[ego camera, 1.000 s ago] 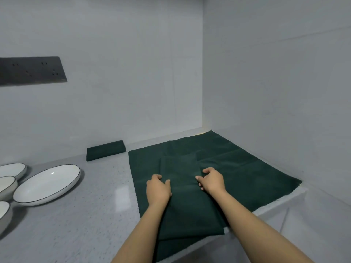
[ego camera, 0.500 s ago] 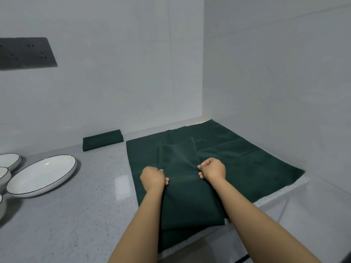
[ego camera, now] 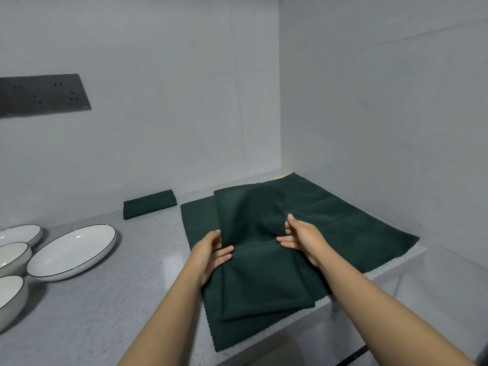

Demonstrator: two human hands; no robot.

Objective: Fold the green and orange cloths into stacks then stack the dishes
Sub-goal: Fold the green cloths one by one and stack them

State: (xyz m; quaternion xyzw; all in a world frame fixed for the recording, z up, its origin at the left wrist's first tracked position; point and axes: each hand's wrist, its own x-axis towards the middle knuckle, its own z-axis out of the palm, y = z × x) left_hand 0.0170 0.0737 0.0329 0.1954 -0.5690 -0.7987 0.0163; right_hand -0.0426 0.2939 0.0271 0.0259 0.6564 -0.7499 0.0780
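Observation:
A dark green cloth (ego camera: 266, 276), folded into a long strip, lies on top of a spread-out green cloth (ego camera: 356, 228) in the counter's right corner. My left hand (ego camera: 210, 250) pinches the strip's left edge and my right hand (ego camera: 301, 237) pinches its right edge, thumbs above and fingers below. The strip's far half is raised off the flat cloth between my hands. A small folded green cloth (ego camera: 149, 203) sits by the back wall. White dishes stand at the left: an oval plate (ego camera: 71, 252), two bowls (ego camera: 13, 256) (ego camera: 10, 297) and a far plate (ego camera: 19, 233). No orange cloth is visible.
The grey speckled counter (ego camera: 105, 313) ends in a front edge near the bottom right, and the spread cloth hangs slightly over it. Walls close in behind and to the right. A dark socket panel (ego camera: 42, 95) is on the back wall.
My hands went from fists pressing on the strip to pinching its side edges, and its far half has lifted up and back. The view has tilted slightly.

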